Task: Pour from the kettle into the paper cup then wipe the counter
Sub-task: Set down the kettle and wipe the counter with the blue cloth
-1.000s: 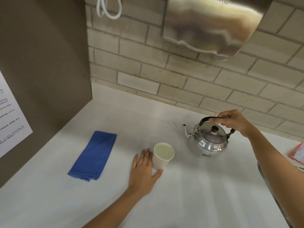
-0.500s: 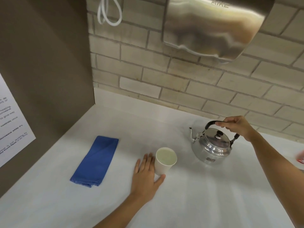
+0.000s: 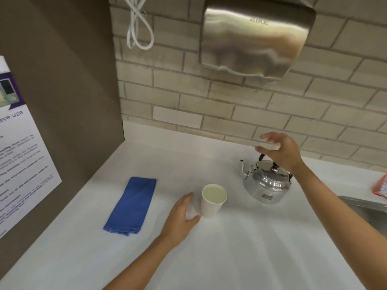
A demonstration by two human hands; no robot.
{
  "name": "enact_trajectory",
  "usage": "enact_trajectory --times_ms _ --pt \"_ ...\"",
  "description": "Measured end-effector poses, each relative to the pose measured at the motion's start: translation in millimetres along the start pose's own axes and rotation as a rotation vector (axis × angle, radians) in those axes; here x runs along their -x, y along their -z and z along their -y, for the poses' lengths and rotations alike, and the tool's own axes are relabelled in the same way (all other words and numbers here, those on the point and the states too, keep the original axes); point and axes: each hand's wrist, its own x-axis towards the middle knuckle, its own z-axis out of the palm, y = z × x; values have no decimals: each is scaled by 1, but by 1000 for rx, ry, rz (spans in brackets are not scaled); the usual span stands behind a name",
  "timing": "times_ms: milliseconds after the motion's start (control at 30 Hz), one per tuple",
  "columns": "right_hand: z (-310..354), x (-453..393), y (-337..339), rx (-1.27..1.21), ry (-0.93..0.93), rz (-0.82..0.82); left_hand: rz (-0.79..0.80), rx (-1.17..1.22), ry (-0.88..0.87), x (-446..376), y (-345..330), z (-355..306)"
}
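On the white worktop (image 3: 240, 258), the paper cup (image 3: 212, 200) stands upright, full of pale liquid, w/ the kettle (image 3: 267, 185) upright just to its right, spout toward the cup. Left hand (image 3: 181, 218) lies flat beside the cup, grip open, thumb about touching its base. Right hand (image 3: 280, 150) is above the kettle handle, fingers spread, holding nothing. Folded blue cloth (image 3: 132, 206) lies well left, apart from both.

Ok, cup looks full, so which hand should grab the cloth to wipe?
Left. The left hand lies open on the counter between the cup and the blue cloth. The right hand is above the kettle, farther away.
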Motion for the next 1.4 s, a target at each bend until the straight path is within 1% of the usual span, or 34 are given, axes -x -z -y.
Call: enact_trajectory --times_ms 67,200,300,367,433,467,533,600,667,767,900,1000,1067,1167,1233,1300,1400 --pt "37 18 -11 -120 77 8 -38 -26 -5 8 21 5" --pt "115 62 -50 -319 153 76 -200 -140 -50 28 71 18" --pt "158 90 -95 -382 236 171 -331 -343 -38 40 108 32" --pt "178 104 -131 -406 245 268 -408 -420 3 49 129 43" --pt "193 115 -172 -413 175 396 -438 -478 87 60 144 55" --pt "200 120 -193 -397 118 469 -424 -510 139 65 150 60" --pt "214 132 -237 -295 -23 604 -375 -587 198 70 155 70" --pt "228 148 -275 -137 -135 669 -322 -644 201 74 154 76" --pt "241 163 -306 -27 -163 625 -316 -634 211 75 154 78" --pt "245 174 -331 114 -90 502 -330 -627 211 76 155 83" --pt "214 146 -332 185 35 485 -320 -685 185 81 155 88" --pt "175 111 -321 264 -38 438 -339 -727 218 79 150 89" --pt "164 93 -319 309 -70 431 -356 -742 250 75 146 88" --pt "168 81 -321 265 -19 451 -366 -739 275 72 143 86" --pt "178 88 -321 235 44 493 -359 -731 279 72 144 85" --pt "187 111 -315 220 152 502 -354 -714 268 72 146 85" --pt "190 182 -296 118 302 524 -344 -703 250 74 147 83"
